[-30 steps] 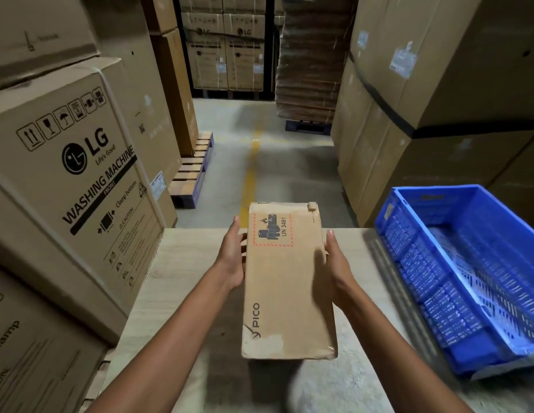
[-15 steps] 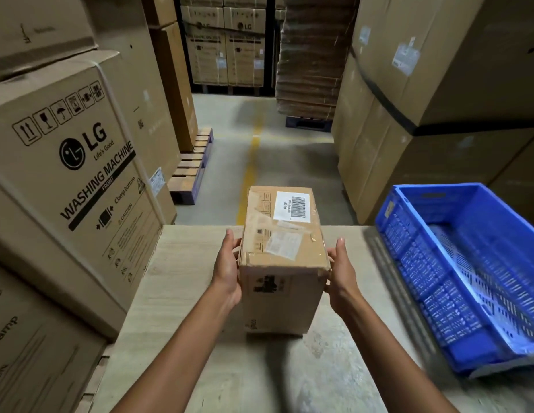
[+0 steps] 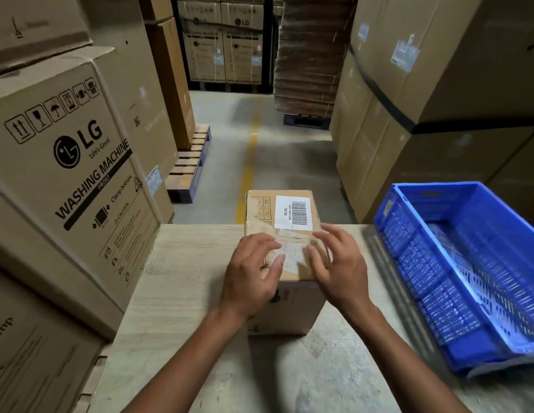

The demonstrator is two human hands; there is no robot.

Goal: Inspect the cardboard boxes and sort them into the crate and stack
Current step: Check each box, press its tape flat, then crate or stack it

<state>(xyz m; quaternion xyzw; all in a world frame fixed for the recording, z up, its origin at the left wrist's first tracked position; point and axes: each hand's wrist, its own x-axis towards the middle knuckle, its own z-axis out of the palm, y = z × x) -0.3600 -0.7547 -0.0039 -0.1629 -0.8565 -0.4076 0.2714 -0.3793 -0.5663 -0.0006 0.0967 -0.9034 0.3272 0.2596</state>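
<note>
A small brown cardboard box (image 3: 282,210) with a white barcode label stands on the pale wooden table (image 3: 182,281), near its far edge. My left hand (image 3: 249,275) lies over the box's near left top edge, fingers spread. My right hand (image 3: 338,266) hovers over the near right top corner, fingers apart and slightly blurred. Neither hand grips the box. An empty blue plastic crate (image 3: 456,263) sits on the table to the right of the box.
Large LG washing machine cartons (image 3: 66,162) stand stacked close on the left. Tall brown cartons (image 3: 423,99) rise behind the crate on the right. Beyond the table an aisle with a yellow floor line (image 3: 247,171) runs past a pallet (image 3: 189,168) toward more stacked cartons.
The box was turned from lying flat to standing with its label face up and set on the table. Both hands left its sides and now rest or hover over its top.
</note>
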